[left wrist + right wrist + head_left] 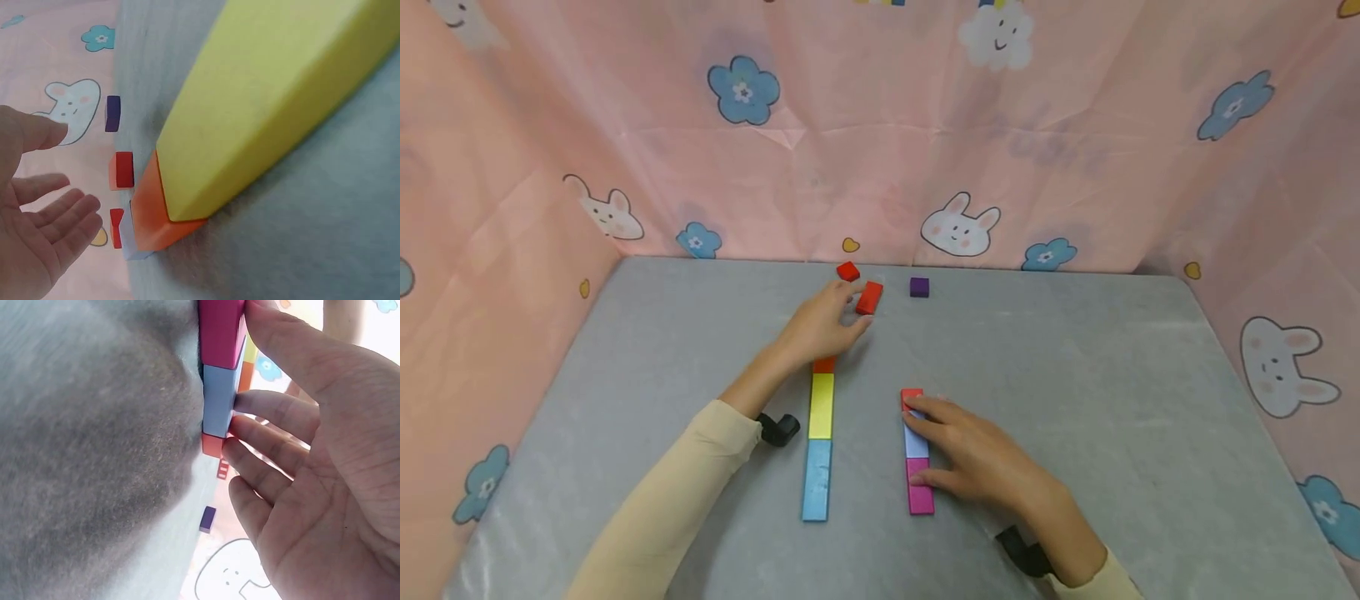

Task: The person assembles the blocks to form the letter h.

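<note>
My left hand (820,327) hovers over the far end of a row of blocks, thumb and fingers spread around a red block (869,297) without visibly gripping it. That row has a blue block (817,481), a yellow block (822,406) and an orange block (153,209). A pale block (129,234) past the orange one shows only in the left wrist view. My right hand (973,454) rests its fairly straight fingers along a second row: a magenta block (921,497), a light blue block (220,400) and a coral-red block (912,394).
A smaller red block (847,271) and a dark purple block (919,287) lie near the far edge of the grey table (1075,375). A pink printed curtain (865,167) rises behind the table and along both sides.
</note>
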